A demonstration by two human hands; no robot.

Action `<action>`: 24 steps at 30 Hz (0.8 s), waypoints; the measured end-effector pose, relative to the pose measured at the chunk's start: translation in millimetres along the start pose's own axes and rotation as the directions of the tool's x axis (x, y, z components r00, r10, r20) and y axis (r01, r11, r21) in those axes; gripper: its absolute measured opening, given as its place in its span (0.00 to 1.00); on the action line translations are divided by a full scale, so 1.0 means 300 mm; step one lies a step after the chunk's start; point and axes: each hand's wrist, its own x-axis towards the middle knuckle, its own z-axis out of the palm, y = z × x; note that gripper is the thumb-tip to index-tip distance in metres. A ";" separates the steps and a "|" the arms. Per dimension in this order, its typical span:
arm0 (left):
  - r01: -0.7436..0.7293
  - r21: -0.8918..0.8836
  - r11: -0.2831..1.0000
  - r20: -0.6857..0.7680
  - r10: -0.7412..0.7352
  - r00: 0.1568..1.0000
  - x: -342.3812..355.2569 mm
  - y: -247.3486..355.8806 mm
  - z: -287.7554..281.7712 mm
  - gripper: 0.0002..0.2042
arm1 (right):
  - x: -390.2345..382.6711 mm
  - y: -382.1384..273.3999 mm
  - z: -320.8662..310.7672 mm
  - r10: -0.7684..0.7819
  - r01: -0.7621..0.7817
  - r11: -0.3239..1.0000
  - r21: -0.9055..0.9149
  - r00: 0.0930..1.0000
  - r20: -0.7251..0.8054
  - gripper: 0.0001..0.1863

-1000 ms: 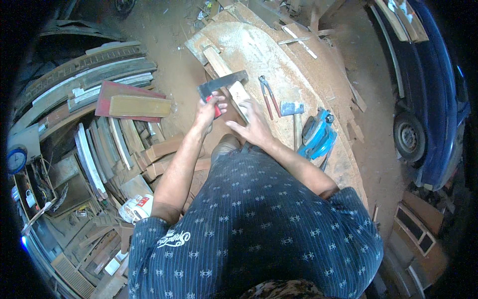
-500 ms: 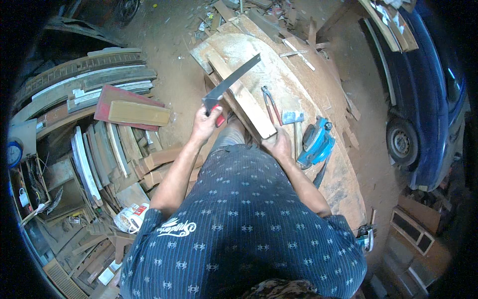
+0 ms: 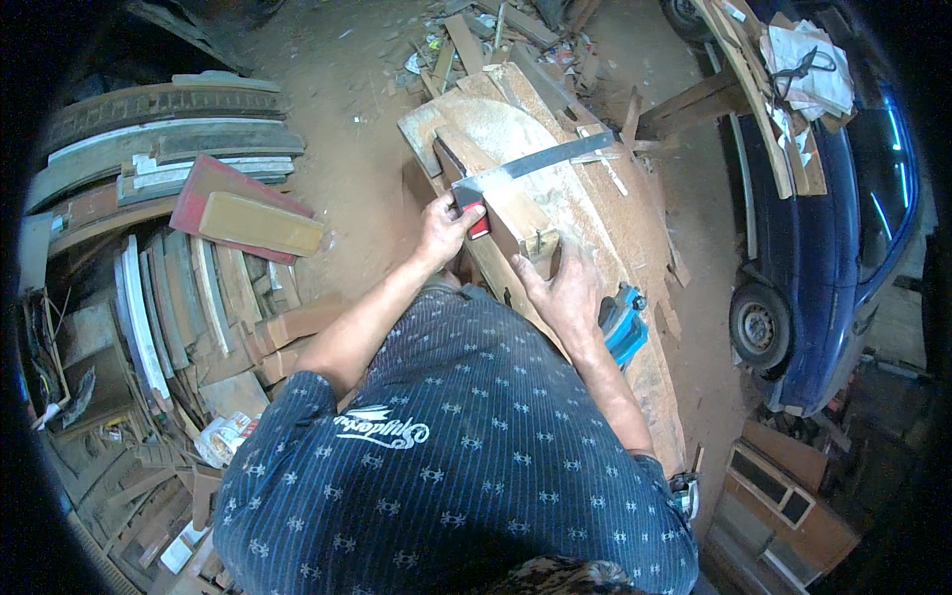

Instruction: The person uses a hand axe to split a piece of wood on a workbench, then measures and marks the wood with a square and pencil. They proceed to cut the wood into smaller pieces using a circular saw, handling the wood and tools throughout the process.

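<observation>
A wooden beam (image 3: 519, 213) lies lengthwise on the dusty workbench in front of me. In my left hand (image 3: 442, 230) is a try square (image 3: 545, 159), gripped by its red handle at the beam's left side. Its metal blade crosses over the beam and reaches out past the right side. My right hand (image 3: 568, 290) is just off the near end of the beam with thumb and fingers apart, slightly blurred. Whether its fingertips touch the wood, I cannot tell. Right of that hand sits a blue power tool (image 3: 625, 327), partly hidden by my forearm.
Boards are stacked along the left, with a red panel (image 3: 188, 203) on top. Wood scraps (image 3: 466, 50) litter the floor beyond the bench (image 3: 650, 397). A dark blue car (image 3: 823, 288) stands to the right, near a plank surface (image 3: 759, 109) bearing papers.
The try square, raised and tilted half a second ago, has come down across the beam. My right hand has loosened from the beam's near end. The whole view has shifted.
</observation>
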 end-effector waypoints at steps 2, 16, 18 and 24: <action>-0.011 -0.055 0.998 0.015 0.011 1.000 0.021 0.033 -0.027 0.14 | 0.023 -0.052 -0.009 -0.059 0.059 0.998 -0.007 0.997 -0.047 0.34; 0.077 -0.005 0.997 -0.045 -0.078 0.996 0.193 0.123 -0.237 0.13 | 0.113 -0.175 0.010 -0.206 0.214 0.972 0.095 0.975 -0.086 0.44; 0.107 -0.033 0.994 -0.114 -0.110 0.987 0.275 0.045 -0.336 0.13 | 0.118 -0.177 0.028 -0.195 0.210 0.972 0.105 0.971 -0.139 0.43; 0.200 -0.099 0.975 -0.105 -0.210 0.972 0.459 -0.107 -0.432 0.12 | 0.160 -0.236 0.018 -0.229 0.239 0.970 0.049 0.961 -0.152 0.41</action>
